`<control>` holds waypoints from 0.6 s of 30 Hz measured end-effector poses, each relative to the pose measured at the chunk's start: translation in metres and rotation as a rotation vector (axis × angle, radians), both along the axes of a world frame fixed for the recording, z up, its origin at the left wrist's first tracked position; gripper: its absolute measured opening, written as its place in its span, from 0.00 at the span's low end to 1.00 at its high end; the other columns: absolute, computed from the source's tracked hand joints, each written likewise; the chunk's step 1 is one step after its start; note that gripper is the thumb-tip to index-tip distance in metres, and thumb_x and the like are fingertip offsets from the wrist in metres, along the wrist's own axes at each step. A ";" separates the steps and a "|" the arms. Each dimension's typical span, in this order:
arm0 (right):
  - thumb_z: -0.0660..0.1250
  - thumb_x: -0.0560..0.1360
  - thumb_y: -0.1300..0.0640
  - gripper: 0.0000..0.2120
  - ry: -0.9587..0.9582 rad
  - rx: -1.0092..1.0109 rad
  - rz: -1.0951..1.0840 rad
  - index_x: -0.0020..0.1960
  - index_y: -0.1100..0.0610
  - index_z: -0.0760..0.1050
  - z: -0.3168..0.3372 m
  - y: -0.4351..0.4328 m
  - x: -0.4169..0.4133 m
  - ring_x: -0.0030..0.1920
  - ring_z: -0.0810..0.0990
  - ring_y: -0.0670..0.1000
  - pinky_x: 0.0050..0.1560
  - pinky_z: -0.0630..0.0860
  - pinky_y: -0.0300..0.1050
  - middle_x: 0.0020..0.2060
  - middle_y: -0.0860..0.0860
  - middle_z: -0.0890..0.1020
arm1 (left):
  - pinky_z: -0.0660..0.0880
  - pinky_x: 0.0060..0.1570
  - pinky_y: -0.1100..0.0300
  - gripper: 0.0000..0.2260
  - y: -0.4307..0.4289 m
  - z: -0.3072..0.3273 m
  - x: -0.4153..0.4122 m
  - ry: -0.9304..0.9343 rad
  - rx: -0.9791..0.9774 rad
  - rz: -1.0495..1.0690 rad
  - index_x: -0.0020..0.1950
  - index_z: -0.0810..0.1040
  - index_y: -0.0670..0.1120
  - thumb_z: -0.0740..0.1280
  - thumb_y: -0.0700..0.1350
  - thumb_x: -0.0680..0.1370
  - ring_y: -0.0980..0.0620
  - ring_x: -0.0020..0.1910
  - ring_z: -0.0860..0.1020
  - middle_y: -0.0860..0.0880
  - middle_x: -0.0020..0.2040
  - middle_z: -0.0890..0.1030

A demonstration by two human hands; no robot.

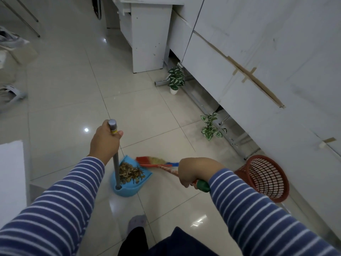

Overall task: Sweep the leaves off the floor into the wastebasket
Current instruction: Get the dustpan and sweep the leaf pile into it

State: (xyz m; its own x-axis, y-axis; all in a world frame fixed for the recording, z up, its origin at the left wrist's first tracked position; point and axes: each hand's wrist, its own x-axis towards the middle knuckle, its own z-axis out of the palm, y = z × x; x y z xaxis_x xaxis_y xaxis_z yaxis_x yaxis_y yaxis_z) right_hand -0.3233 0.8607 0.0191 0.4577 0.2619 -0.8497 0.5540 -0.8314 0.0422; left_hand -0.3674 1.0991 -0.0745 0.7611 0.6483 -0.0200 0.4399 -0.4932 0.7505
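Your left hand (104,143) is wrapped around the top of the grey pole (115,163), thumb pressed by the yellow band, and the pole stands nearly upright out of the blue dustpan (125,192). The dustpan sits on the tiled floor (73,89) right in front of you, and there they are: the brown leaves (129,172), heaped inside it around the foot of the pole. Your right hand (195,171) is curled tight around the broom handle, just above its green end. The broom (156,161) slants down to the left, and its red, yellow and blue head meets the open far edge of the dustpan. Off to the right, near your right sleeve, the red mesh wastebasket (265,179) stands by the white panels, well apart from the dustpan. Two small potted plants (176,78) (211,128) sit farther along that right side. Your grey-socked foot (137,223) is just near of the dustpan.
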 end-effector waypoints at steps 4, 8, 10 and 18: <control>0.66 0.75 0.59 0.08 0.063 0.026 -0.051 0.38 0.61 0.72 0.003 -0.012 0.002 0.28 0.74 0.50 0.33 0.72 0.43 0.31 0.52 0.75 | 0.66 0.39 0.54 0.08 -0.003 0.001 0.005 0.019 0.009 -0.033 0.50 0.68 0.50 0.66 0.47 0.75 0.49 0.39 0.72 0.48 0.43 0.74; 0.66 0.75 0.60 0.11 0.145 0.095 -0.232 0.54 0.66 0.76 0.010 -0.026 0.002 0.25 0.74 0.50 0.32 0.73 0.42 0.34 0.54 0.77 | 0.65 0.36 0.56 0.07 -0.003 -0.001 0.006 0.022 0.004 -0.033 0.49 0.68 0.49 0.66 0.46 0.76 0.53 0.35 0.71 0.48 0.41 0.75; 0.66 0.75 0.61 0.14 0.158 0.123 -0.280 0.58 0.66 0.76 0.016 -0.032 0.002 0.25 0.74 0.49 0.29 0.72 0.41 0.35 0.55 0.78 | 0.65 0.37 0.56 0.07 -0.001 -0.001 0.006 0.024 0.003 -0.033 0.49 0.68 0.50 0.66 0.46 0.76 0.51 0.37 0.72 0.48 0.42 0.75; 0.66 0.74 0.62 0.13 0.105 0.154 -0.373 0.56 0.69 0.77 0.024 -0.048 0.020 0.25 0.74 0.51 0.30 0.71 0.42 0.36 0.57 0.78 | 0.66 0.37 0.55 0.07 0.008 0.004 0.001 0.029 -0.018 -0.037 0.49 0.69 0.51 0.66 0.46 0.75 0.53 0.36 0.72 0.52 0.39 0.73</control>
State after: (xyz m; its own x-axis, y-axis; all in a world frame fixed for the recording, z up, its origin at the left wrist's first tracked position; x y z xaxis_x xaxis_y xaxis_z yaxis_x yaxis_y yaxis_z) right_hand -0.3033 0.8124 0.0429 0.4584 0.2221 -0.8606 0.2086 -0.9681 -0.1387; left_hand -0.3659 1.1073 -0.0709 0.7836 0.6189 -0.0542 0.4433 -0.4959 0.7467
